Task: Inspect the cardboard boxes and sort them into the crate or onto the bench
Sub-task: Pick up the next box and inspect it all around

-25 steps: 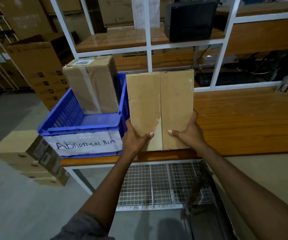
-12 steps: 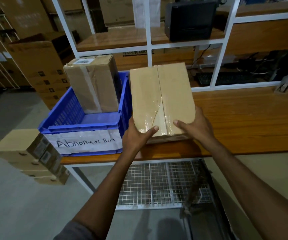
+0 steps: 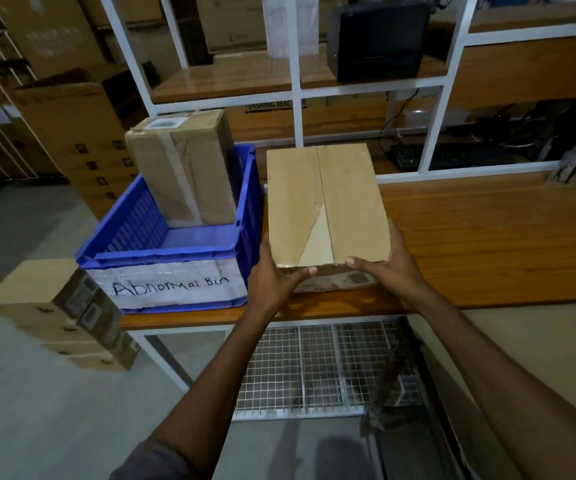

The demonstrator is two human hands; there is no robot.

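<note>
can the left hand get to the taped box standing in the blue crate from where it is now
Probably yes. The left hand sits right beside the blue crate, whose top is open, and the taped box rises above the rim. It would first have to let go of the held box.

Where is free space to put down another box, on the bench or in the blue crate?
The bench is bare to the right of the held box, up to the white frame behind. In the blue crate, the front half of the floor is free; a taped box fills the back. Between crate and held box it is tight, with the left hand there.
</note>
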